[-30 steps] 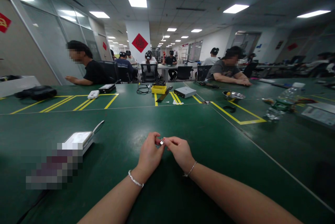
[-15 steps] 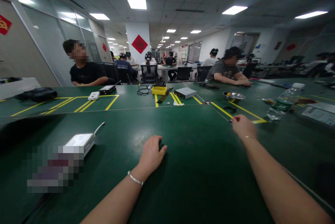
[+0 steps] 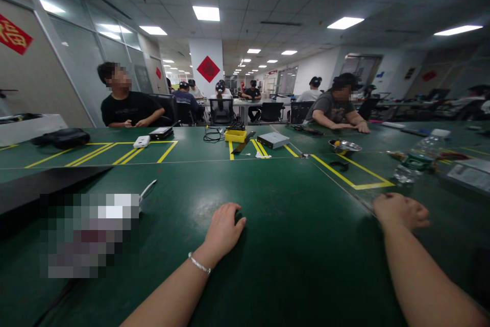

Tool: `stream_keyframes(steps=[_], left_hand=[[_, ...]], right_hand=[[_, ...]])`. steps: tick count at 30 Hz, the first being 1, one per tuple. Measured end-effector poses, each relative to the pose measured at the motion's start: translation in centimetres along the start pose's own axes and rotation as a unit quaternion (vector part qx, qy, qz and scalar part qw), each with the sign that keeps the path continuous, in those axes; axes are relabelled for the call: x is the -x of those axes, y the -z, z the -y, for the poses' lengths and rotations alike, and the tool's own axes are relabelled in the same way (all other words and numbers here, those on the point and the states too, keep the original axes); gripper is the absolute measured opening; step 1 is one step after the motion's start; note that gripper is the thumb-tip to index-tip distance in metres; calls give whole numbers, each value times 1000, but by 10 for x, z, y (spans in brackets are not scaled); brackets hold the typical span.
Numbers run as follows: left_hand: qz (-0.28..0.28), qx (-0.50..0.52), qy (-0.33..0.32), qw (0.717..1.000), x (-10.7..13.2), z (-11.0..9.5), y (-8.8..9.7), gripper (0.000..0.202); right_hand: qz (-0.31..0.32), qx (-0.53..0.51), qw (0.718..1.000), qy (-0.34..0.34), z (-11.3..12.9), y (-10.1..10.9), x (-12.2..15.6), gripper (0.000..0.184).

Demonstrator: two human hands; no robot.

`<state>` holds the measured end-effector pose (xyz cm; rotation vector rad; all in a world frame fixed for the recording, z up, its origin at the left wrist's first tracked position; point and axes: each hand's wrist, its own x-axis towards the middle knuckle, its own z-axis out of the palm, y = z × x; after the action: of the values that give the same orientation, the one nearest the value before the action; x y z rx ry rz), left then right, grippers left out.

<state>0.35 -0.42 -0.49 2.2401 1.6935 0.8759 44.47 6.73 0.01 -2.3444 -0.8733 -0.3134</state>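
Observation:
My left hand [image 3: 224, 230] rests palm down on the green table mat [image 3: 291, 225], fingers loosely spread, their tips on the mat and nothing visible in them. A bead bracelet is on its wrist. Far to the right, my right hand [image 3: 400, 211] lies low on the mat, just below the corner of a yellow taped rectangle [image 3: 356, 176]. Its fingers are bunched together and point right. What they hold, if anything, is hidden.
A plastic bottle [image 3: 417, 158] lies beyond my right hand, with a metal bowl [image 3: 344, 146] further back. Mid-table are a yellow box [image 3: 235, 135] and a grey box [image 3: 272, 139]. A blurred patch and a dark flat panel [image 3: 42, 186] lie left. Several people sit across the table.
My hands were together, pinching a small part. The right hand then swung out to the right with a pinch and now lies low on the mat. The left hand settled flat.

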Motion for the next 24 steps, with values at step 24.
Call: stream_keyframes(steps=[24], left_hand=[[105, -14, -37, 994, 1, -2, 4, 45]], right_hand=[[198, -43, 841, 502, 115, 15, 101, 31]])
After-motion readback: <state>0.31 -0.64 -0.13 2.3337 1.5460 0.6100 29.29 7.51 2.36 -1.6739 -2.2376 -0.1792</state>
